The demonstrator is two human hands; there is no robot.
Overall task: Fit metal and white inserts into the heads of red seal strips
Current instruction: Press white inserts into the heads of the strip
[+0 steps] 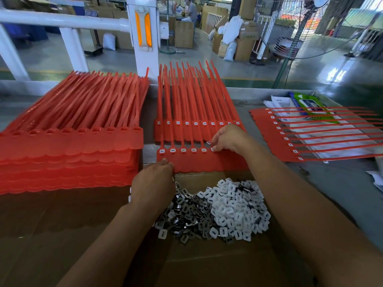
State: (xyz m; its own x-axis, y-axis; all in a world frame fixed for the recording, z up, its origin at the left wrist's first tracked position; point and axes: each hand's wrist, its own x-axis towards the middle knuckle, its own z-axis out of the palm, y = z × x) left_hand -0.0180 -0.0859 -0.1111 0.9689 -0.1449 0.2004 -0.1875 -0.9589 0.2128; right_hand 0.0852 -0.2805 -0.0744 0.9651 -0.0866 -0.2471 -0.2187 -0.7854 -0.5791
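Note:
A sheet of joined red seal strips [199,162] lies in front of me, its heads toward me, several holding white inserts. My left hand [153,183] pinches the sheet's near left edge. My right hand [226,138] presses a white insert [212,149] into a head further right. A loose pile of white inserts [236,212] and metal inserts [186,212] lies on cardboard between my forearms. Behind the sheet lies another sheet of filled strips [196,125].
A thick stack of red strips with open heads [70,146] sits at the left. A filled sheet [294,135] lies crosswise at the right over papers and a green packet [306,104]. White railing and a post [143,38] stand behind the table.

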